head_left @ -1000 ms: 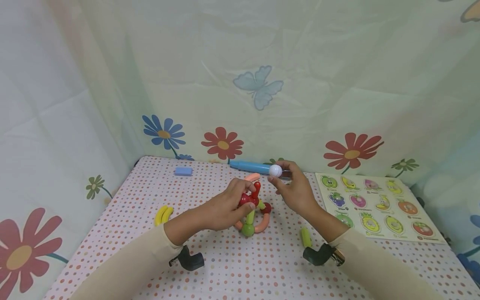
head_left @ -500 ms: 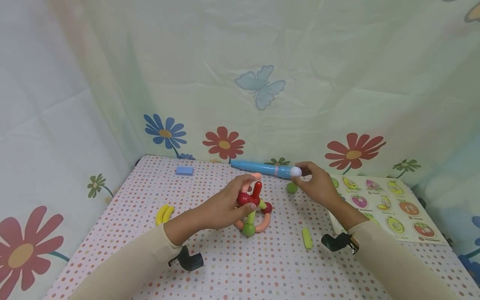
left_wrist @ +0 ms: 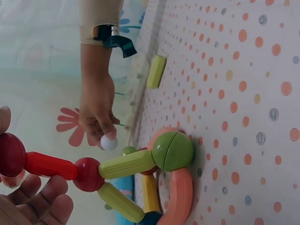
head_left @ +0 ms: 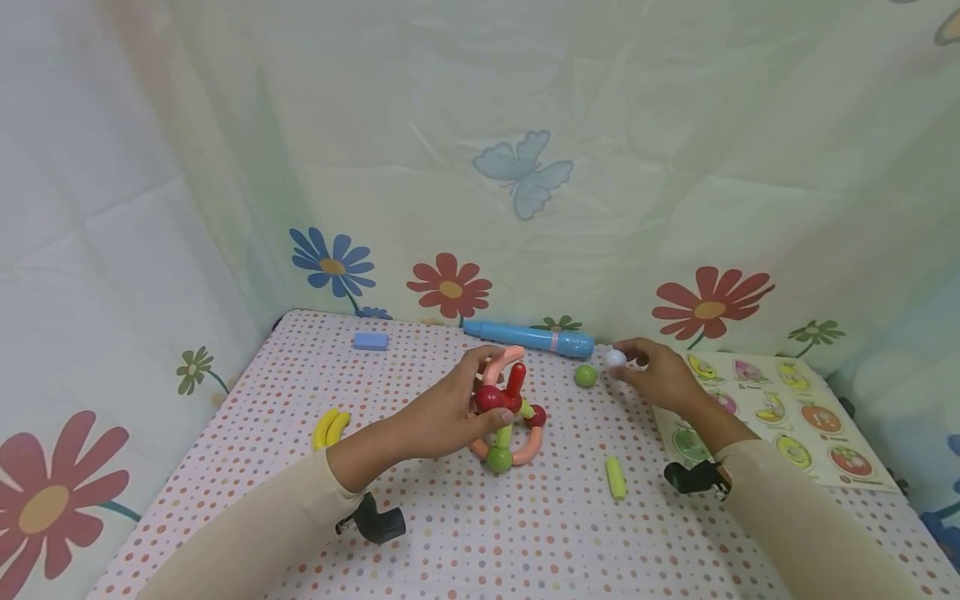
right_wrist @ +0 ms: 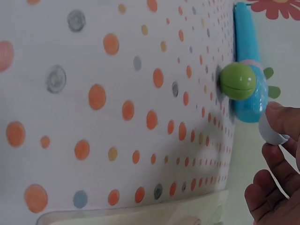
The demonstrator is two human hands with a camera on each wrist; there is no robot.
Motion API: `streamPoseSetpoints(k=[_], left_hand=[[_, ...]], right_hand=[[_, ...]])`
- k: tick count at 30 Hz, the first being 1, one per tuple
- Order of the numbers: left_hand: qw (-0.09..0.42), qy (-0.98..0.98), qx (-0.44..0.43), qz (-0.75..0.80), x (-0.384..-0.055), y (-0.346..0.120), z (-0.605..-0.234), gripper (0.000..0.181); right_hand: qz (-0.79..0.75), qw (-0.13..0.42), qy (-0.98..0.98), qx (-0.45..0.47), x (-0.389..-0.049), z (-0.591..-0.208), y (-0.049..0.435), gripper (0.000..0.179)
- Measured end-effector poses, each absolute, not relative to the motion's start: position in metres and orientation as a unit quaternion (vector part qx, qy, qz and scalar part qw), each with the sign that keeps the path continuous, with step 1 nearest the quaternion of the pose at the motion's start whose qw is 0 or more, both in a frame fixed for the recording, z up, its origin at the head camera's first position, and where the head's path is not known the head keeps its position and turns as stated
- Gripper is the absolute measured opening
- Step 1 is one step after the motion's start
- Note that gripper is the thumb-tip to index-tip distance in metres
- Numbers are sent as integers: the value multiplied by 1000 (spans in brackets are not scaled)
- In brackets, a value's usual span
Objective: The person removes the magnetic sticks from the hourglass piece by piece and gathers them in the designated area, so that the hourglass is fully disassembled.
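Note:
My left hand point(head_left: 450, 417) holds the upper part of a toy frame of balls and rods, with its fingers and thumb about a red ball point(head_left: 490, 397) and red rod point(left_wrist: 50, 165). Lower down, light green rods point(left_wrist: 126, 164) lead to a green ball point(left_wrist: 173, 151) and curved salmon rods point(head_left: 528, 447) close on the tabletop. To the right, my right hand point(head_left: 660, 379) pinches a white ball point(head_left: 615, 358) between thumb and fingertips. A loose green ball point(right_wrist: 237, 81) lies just left of it, in front of a blue tube point(head_left: 525, 336) with a pink band.
A fruit picture board point(head_left: 795, 408) lies on the right of the dotted table point(head_left: 555, 542), under the right forearm. A loose light green rod point(head_left: 615, 477) lies at centre right. Two yellow curved pieces point(head_left: 330, 427) and a light blue block point(head_left: 371, 342) are on the left.
My right hand has carried the white ball rightward, from near the frame to beyond the blue tube's end, uncovering the loose green ball. My left hand keeps hold of the frame.

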State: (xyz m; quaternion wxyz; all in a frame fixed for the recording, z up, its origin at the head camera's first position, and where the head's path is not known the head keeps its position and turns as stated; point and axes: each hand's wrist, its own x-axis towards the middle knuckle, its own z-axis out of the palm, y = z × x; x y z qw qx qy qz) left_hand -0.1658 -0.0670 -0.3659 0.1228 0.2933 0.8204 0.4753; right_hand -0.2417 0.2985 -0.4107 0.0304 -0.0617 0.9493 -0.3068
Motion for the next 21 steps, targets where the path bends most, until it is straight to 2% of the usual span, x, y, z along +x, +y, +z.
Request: streamPoseSetpoints(k=[11,21], left_hand=[[122,818,292,480,-166,-68,-367,84],[120,825,288,470,-165,-69,-367,85]], right_hand=[[-297,85,949,-56,-248,-420,307,46],[-284,81,952,-84,-252,-430,307,42]])
